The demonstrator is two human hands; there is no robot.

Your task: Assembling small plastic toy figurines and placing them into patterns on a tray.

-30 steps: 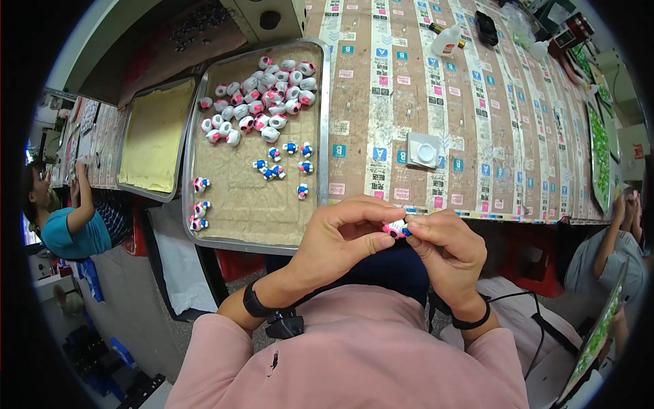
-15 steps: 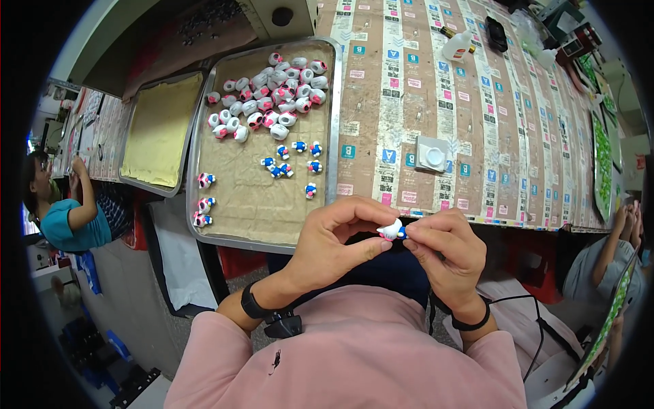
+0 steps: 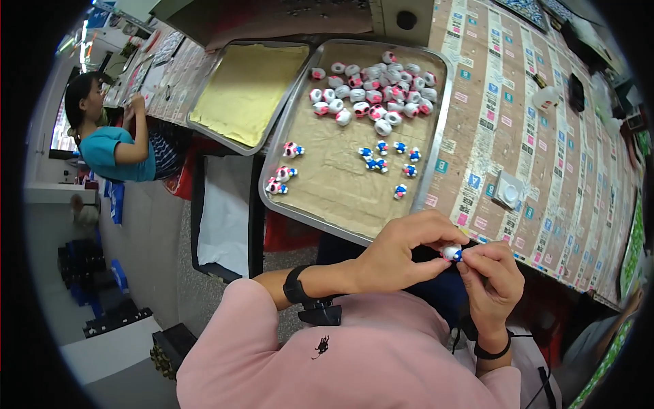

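Observation:
Between my two hands, beyond the near edge of the table, is a small toy figurine (image 3: 451,253) with a white head and a blue body. My left hand (image 3: 409,252) pinches its head between thumb and forefinger. My right hand (image 3: 496,273) has its fingertips closed on the blue body. A metal tray (image 3: 441,102) lined with brown paper lies ahead to the left. White and pink toy heads (image 3: 375,85) are heaped at its far end. Several small blue figurine bodies (image 3: 381,163) lie mid-tray, and a few figurines with heads (image 3: 283,178) stand by its left side.
A second tray with a yellow lining (image 3: 248,92) sits to the left. On the table at right are a small white square block with a round top (image 3: 508,190), a white bottle (image 3: 545,99) and a black case (image 3: 576,92). A co-worker in a teal shirt (image 3: 122,153) sits far left.
The whole view has swung, so the trays and table appear further right and more of the left side shows. Both hands keep their hold on the figurine, which is slightly turned.

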